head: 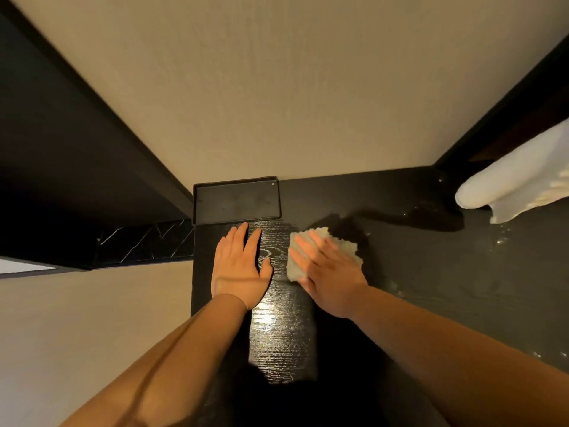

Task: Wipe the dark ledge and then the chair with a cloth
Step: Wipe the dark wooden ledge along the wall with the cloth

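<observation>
Cloth lies on dark ledge under right hand, fingers spread flat, pressing. Left hand flat beside it, fingers straight. Risk: stroke toward wall could shove black tray. Chair not in view.

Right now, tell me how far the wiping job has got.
Done: a glossy strip of the dark wood-grain ledge may be wiped. In hand: the right hand presses a pale crumpled cloth on it; the left hand rests flat. Left: white specks at the ledge's right, then the chair, unseen.
</observation>
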A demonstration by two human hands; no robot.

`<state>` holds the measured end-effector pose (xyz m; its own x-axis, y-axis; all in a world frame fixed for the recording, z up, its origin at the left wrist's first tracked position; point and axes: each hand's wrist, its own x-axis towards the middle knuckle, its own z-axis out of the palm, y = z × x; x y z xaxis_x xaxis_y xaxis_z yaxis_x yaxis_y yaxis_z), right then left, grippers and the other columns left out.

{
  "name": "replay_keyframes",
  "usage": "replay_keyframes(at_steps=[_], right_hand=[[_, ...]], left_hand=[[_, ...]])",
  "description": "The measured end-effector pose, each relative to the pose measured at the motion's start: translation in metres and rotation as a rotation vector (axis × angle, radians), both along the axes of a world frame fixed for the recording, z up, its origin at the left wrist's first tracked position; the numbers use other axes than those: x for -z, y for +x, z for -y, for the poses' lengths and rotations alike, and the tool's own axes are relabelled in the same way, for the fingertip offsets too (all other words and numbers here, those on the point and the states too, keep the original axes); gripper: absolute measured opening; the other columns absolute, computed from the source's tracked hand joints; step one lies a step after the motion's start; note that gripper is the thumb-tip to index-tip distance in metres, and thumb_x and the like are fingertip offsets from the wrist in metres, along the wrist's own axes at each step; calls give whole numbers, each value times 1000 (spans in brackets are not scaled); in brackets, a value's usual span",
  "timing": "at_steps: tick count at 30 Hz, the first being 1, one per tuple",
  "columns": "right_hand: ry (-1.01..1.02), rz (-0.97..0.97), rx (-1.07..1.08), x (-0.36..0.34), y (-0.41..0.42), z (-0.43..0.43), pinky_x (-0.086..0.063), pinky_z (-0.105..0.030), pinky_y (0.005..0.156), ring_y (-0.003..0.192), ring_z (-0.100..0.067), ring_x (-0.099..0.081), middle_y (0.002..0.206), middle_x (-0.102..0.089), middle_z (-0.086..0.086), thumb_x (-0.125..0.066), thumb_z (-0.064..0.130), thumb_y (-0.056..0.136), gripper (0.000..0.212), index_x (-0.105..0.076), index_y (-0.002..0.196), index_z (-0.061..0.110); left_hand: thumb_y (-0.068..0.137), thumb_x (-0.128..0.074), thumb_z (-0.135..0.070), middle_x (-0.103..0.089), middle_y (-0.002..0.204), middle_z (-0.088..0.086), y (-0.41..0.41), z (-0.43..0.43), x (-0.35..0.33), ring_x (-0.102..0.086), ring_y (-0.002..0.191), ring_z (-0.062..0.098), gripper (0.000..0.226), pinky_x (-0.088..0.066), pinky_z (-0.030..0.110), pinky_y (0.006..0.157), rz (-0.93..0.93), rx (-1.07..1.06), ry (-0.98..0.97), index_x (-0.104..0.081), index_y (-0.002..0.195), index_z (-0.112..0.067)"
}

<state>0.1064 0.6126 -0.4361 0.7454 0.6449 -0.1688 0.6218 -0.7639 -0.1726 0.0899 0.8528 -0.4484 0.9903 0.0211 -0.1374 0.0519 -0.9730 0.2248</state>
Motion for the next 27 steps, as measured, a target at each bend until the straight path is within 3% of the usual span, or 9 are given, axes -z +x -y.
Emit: replay_keyframes(at_steps=[3,7,9,16,19,22,24,27], right_hand=[[-3,-26,-80,11,29,16,-10,-48,128,159,-26,-2,172,-10,1,-28,49,108,61,-22,163,23],[0,-55,254,8,64,-4,-16,-51,126,158,-28,-4,171,-12,-2,-22,46,102,66,-22,163,19],[-1,-31,311,8,61,-17,-14,-52,127,158,-30,-4,170,-14,-4,-24,44,101,66,-25,162,17],[-9,-98,-129,2,45,2,-7,-45,128,159,-24,-1,171,-11,4,-33,49,106,60,-22,161,29],[-35,-30,38,7,83,-5,-12,-48,127,158,-26,-3,170,-10,1,-29,45,107,60,-16,162,25],[-38,-67,220,7,108,-33,-5,-48,128,157,-30,0,171,-6,-3,-27,41,105,62,-15,163,21],[-38,-44,195,8,98,-40,-1,-46,128,157,-30,2,171,-5,-1,-28,41,105,62,-17,163,21],[43,-30,49,4,64,-23,-5,-46,129,158,-27,-3,171,-14,1,-36,40,106,60,-26,161,21]], left_hand=[[93,-37,-53,-31,167,12,-1,-1,0,-23,155,33,74,-18,50,129,15,22,6,-40,160,-20],[92,-46,-49,-37,165,14,0,-2,1,-29,153,36,72,-21,52,128,54,21,-18,-45,157,-18],[92,-45,-50,-37,165,14,0,-3,1,-29,153,36,73,-21,52,128,49,27,-13,-46,157,-18],[92,-41,-52,-33,167,12,1,-4,1,-25,156,34,75,-18,52,129,10,36,1,-41,160,-21],[93,-42,-51,-31,168,10,1,-4,1,-23,156,33,74,-17,52,130,20,35,-9,-40,160,-21],[94,-43,-51,-30,169,9,1,-4,2,-22,157,33,73,-17,52,129,18,31,-15,-40,160,-22],[93,-44,-51,-30,169,9,0,-5,4,-22,157,33,73,-17,52,129,9,30,-12,-40,160,-22],[93,-43,-53,-30,169,10,0,-5,3,-23,157,33,75,-17,52,129,-2,40,12,-38,161,-22]])
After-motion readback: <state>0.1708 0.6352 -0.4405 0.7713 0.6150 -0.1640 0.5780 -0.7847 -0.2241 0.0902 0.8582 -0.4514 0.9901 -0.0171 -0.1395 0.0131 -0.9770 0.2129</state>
